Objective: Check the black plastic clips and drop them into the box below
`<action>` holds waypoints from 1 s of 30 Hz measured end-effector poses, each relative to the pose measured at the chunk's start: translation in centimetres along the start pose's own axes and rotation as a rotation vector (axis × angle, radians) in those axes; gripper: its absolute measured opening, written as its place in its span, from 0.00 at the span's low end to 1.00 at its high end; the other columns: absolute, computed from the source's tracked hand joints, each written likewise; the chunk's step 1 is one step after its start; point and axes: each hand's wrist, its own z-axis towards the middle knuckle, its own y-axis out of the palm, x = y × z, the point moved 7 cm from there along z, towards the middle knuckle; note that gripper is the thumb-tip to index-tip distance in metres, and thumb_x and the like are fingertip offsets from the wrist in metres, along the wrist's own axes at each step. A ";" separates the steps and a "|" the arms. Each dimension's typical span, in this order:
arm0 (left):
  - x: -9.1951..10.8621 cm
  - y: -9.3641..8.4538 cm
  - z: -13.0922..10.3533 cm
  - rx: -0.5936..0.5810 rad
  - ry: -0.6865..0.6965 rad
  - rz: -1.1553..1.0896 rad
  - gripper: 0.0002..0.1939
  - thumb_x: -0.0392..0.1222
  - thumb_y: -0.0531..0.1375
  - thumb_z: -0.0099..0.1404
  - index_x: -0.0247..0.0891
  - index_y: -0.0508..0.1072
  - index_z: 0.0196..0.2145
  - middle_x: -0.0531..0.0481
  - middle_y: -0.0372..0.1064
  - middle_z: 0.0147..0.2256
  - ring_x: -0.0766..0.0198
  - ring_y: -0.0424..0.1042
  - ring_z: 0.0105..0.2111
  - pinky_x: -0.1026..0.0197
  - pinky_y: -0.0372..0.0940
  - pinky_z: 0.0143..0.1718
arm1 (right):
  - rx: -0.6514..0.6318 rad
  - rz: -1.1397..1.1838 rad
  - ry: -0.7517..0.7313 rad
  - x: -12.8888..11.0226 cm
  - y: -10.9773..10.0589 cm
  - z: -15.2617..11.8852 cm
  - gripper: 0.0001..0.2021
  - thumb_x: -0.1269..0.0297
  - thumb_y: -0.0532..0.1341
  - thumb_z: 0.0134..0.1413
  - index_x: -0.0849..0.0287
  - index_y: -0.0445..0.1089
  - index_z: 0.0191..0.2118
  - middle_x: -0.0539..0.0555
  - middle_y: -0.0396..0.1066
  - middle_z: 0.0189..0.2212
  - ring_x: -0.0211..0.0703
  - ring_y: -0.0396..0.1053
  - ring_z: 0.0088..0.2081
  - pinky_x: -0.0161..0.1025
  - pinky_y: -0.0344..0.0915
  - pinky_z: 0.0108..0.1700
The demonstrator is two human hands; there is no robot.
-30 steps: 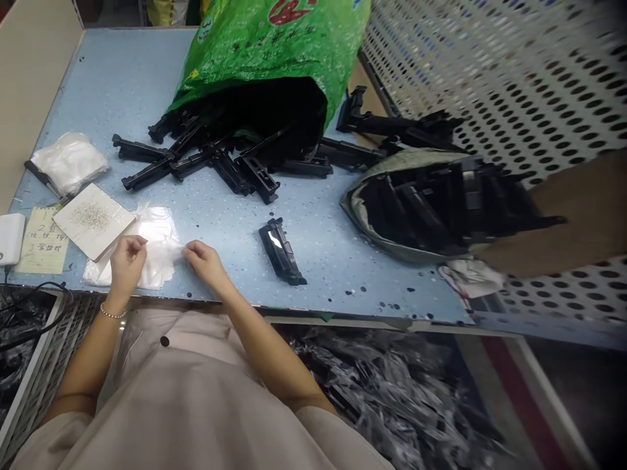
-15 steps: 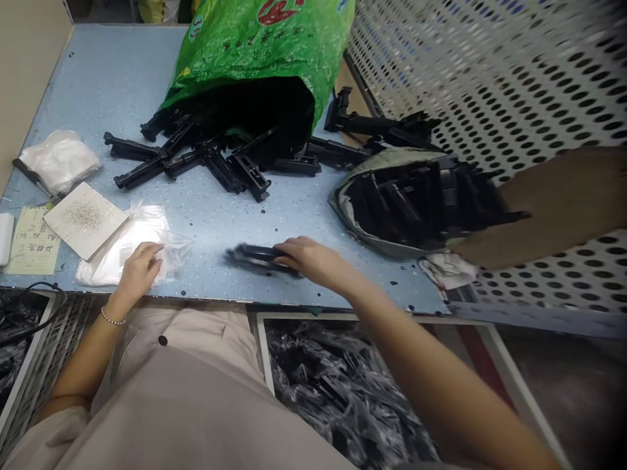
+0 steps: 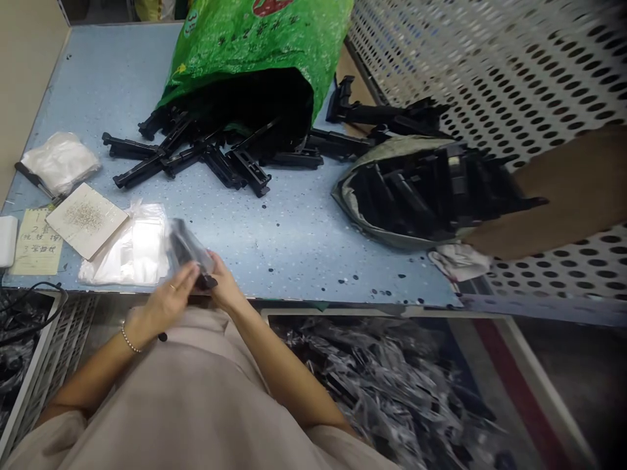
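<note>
Near the table's front edge, my left hand [image 3: 169, 301] has its fingers closed on the side of a clear plastic bag [image 3: 175, 230]. A long black plastic part [image 3: 189, 249] lies mostly inside this bag, tilted, with its near end sticking out. My right hand [image 3: 224, 286] grips that part near its lower end; some of its fingers are hidden behind it. Just left of both hands sits a stack of clear plastic bags [image 3: 142, 251], partly under a square light tile [image 3: 87, 220] with small specks on it.
A green woven sack [image 3: 259, 46] spills several black parts [image 3: 142, 163] across the table's back. At right, a grey-green sack [image 3: 362, 225] is full of similar parts, beside a perforated metal panel [image 3: 553, 78]. Below the edge stands a bin of bagged parts [image 3: 372, 372].
My right hand has brought the black part leftward to my left hand. A clear bag has come off the stack and now surrounds most of the part.
</note>
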 end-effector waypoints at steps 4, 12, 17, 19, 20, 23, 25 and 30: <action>1.5 0.8 0.7 0.108 -0.034 -0.019 0.38 0.27 0.48 0.71 0.40 0.36 0.73 0.34 0.52 0.68 0.49 0.56 0.68 0.49 0.66 0.62 | 0.120 0.053 -0.149 -1.3 -1.0 0.5 0.40 0.60 0.70 0.43 0.49 0.57 0.63 0.45 0.69 0.25 0.39 0.67 0.23 0.36 0.66 0.25; 7.4 4.9 1.2 -0.193 0.343 -0.326 0.37 0.29 0.49 0.72 0.39 0.37 0.73 0.36 0.64 0.62 0.55 0.65 0.63 0.53 0.69 0.60 | 0.805 0.237 -0.668 -3.7 -17.6 -7.0 0.15 0.59 0.66 0.43 0.52 0.60 0.35 0.43 0.68 0.30 0.34 0.71 0.31 0.32 0.71 0.32; 0.6 2.7 1.3 -0.068 -0.012 -0.242 0.31 0.34 0.55 0.71 0.45 0.55 0.69 0.38 0.65 0.60 0.52 0.69 0.59 0.49 0.71 0.57 | 1.619 0.267 -0.678 -1.6 -32.9 -20.4 0.12 0.65 0.61 0.52 0.54 0.53 0.33 0.43 0.64 0.33 0.32 0.70 0.31 0.35 0.74 0.35; -1.4 2.5 1.2 -0.041 -0.111 -0.254 0.28 0.36 0.56 0.71 0.45 0.60 0.67 0.38 0.64 0.60 0.54 0.73 0.54 0.50 0.73 0.53 | 1.803 0.297 -0.615 -0.9 -36.8 -24.6 0.09 0.67 0.59 0.57 0.54 0.54 0.33 0.44 0.63 0.33 0.32 0.67 0.30 0.35 0.74 0.34; -2.1 2.5 1.1 -0.032 -0.149 -0.266 0.27 0.37 0.56 0.71 0.45 0.61 0.66 0.38 0.64 0.60 0.57 0.75 0.50 0.52 0.75 0.50 | 1.854 0.309 -0.593 -0.9 -38.3 -26.3 0.08 0.69 0.58 0.59 0.55 0.56 0.33 0.45 0.63 0.34 0.32 0.67 0.29 0.34 0.73 0.34; -2.6 2.7 0.9 -0.033 -0.207 -0.291 0.24 0.39 0.56 0.71 0.44 0.64 0.64 0.39 0.64 0.59 0.63 0.76 0.40 0.54 0.75 0.44 | 1.902 0.308 -0.500 -2.1 -42.0 -29.6 0.02 0.71 0.58 0.63 0.60 0.63 0.37 0.49 0.67 0.37 0.33 0.68 0.32 0.34 0.72 0.35; -2.2 3.0 0.8 -0.050 -0.206 -0.286 0.23 0.39 0.56 0.71 0.44 0.65 0.63 0.39 0.65 0.59 0.62 0.76 0.41 0.53 0.75 0.46 | 1.860 0.287 -0.431 -3.4 -43.7 -30.2 0.05 0.67 0.60 0.64 0.63 0.68 0.44 0.53 0.70 0.41 0.37 0.71 0.37 0.38 0.73 0.38; -2.0 3.1 0.9 -0.065 -0.214 -0.290 0.22 0.39 0.55 0.71 0.46 0.66 0.62 0.41 0.65 0.59 0.56 0.75 0.50 0.52 0.74 0.47 | 1.695 0.204 -0.379 -6.1 -45.1 -27.2 0.12 0.61 0.62 0.64 0.64 0.70 0.48 0.54 0.73 0.41 0.39 0.73 0.38 0.40 0.74 0.39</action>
